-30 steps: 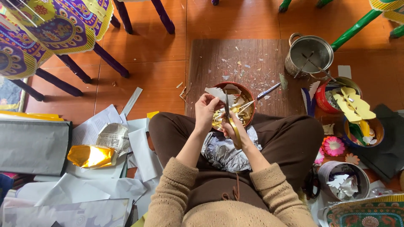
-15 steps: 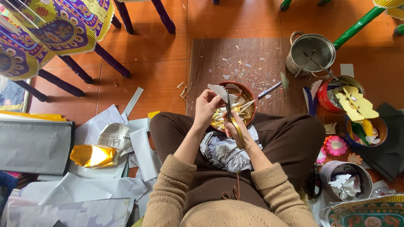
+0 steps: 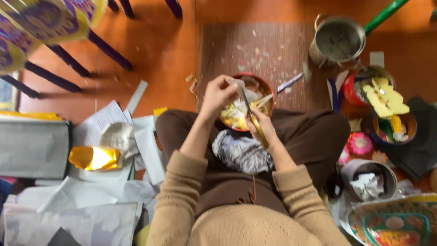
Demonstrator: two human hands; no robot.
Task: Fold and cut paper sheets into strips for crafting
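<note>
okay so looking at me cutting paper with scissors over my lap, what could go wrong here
The scissors in the right hand cut close to the left hand pinching the paper piece, so a finger could get nipped. Snippets may miss the red bowl and add to the scraps on the brown mat. The crumpled foil on the lap could slide off if a leg shifts.

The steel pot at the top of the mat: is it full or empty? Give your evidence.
Nearly empty. The steel pot stands upright and uncovered, and its grey inner bottom shows, with only a few thin scraps lying in it.
</note>
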